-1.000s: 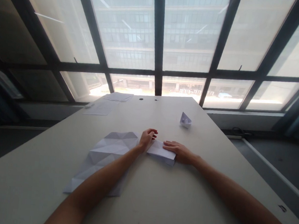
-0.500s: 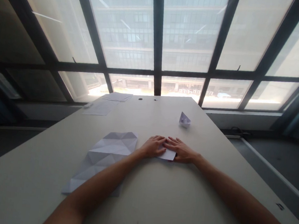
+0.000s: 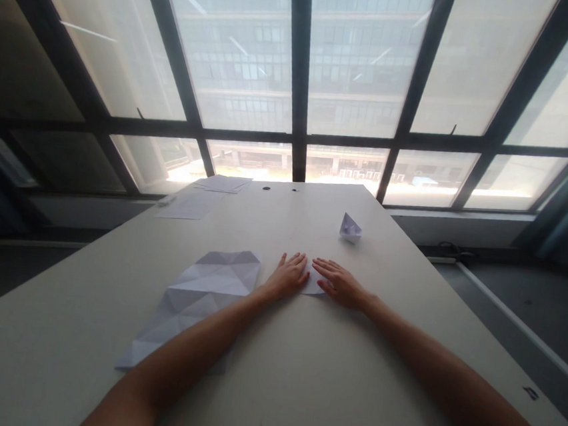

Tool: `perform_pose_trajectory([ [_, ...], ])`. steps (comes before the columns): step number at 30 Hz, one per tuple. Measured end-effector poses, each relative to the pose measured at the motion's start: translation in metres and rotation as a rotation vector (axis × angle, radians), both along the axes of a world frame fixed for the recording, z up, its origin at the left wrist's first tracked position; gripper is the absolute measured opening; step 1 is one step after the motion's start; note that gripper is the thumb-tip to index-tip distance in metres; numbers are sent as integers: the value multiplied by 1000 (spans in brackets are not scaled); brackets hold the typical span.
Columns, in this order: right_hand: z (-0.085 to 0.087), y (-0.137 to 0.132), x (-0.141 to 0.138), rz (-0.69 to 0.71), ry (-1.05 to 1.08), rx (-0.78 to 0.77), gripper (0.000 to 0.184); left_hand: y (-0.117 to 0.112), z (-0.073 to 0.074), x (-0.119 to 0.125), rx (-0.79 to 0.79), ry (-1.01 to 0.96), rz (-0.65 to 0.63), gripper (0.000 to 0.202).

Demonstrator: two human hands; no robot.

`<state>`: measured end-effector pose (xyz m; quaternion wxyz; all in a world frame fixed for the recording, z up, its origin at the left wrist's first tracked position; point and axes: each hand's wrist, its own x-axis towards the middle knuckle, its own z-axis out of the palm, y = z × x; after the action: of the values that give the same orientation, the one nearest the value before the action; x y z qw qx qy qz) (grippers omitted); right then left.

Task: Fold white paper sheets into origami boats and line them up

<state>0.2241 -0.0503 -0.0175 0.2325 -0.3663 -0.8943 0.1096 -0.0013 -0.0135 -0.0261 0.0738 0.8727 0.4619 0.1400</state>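
Observation:
A small folded piece of white paper (image 3: 313,285) lies flat on the pale table (image 3: 298,375), mostly covered by my hands. My left hand (image 3: 289,275) presses on its left part with fingers stretched flat. My right hand (image 3: 338,283) lies flat on its right part, fingers extended. To the left of my left forearm a large creased white sheet (image 3: 195,298) lies unfolded on the table.
A small folded paper boat (image 3: 350,228) stands farther back on the right. Several loose sheets (image 3: 199,198) lie at the far left corner by the window. Two dark holes (image 3: 266,188) mark the table's far edge. Beyond the table's right edge, the floor shows below.
My left hand came down from a raised, curled pose onto the folded paper. Both hands now press it flat and have slid slightly farther away; the paper looks smaller.

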Motion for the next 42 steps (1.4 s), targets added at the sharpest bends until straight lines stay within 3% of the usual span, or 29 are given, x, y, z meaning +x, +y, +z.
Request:
perform_pose_trajectory([
  [3,-6,0,-5,-6,-91,-33,63,-2,2,2,28,-11,-79,45],
  [7,-9,-1,-6,-34,-148,-39,68,-5,6,3,-29,23,-190,55],
  [13,-9,1,-5,-87,-172,-54,72,-9,11,2,-77,92,-212,68],
  [23,-10,4,0,-133,-180,-57,76,-10,8,3,-103,85,-118,72],
  [36,-12,9,8,-219,-234,-39,79,7,0,-4,-79,68,187,87],
  [42,-18,11,3,-310,-190,-69,62,10,-4,-8,-56,63,171,82],
])
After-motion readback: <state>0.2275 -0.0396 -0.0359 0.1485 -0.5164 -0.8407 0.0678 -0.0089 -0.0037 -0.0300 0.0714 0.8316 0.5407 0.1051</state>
